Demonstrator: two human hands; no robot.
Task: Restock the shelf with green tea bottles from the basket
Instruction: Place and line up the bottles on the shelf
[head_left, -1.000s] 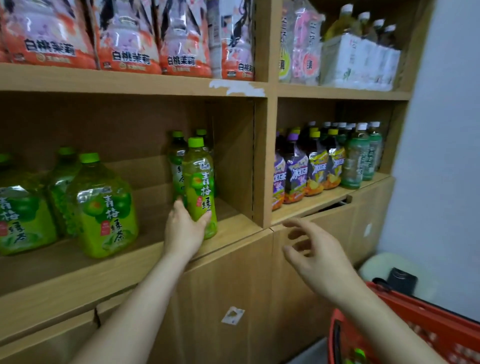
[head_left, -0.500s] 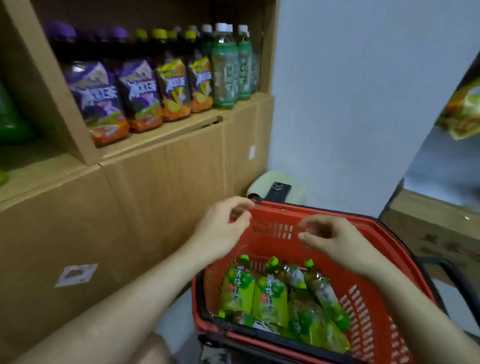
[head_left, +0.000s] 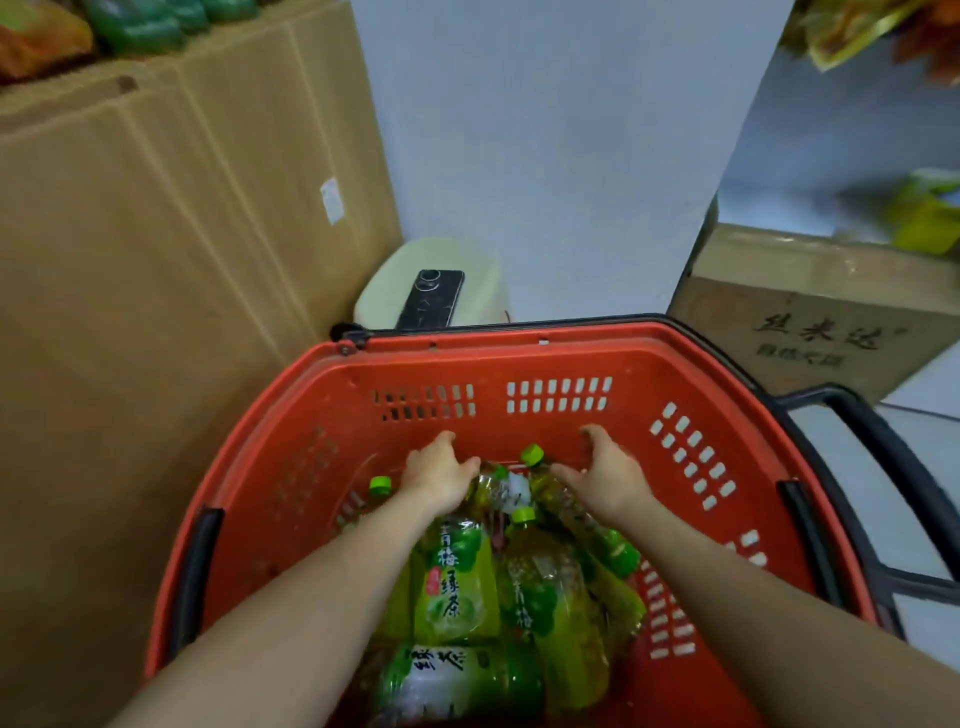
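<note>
Even, soft indoor light fills the scene, moderately bright, with no hard shadows; the source itself cannot be told. The hands, left (head_left: 439, 475) and right (head_left: 608, 480), are fairly sharp, slightly softened at the fingertips. Pale glare glints off the plastic wrap of the bottles (head_left: 457, 582) just below the hands. Far above and to either side of the hands the picture smears into motion blur, and the basket (head_left: 691, 395) rim bows with wide-angle distortion.
</note>
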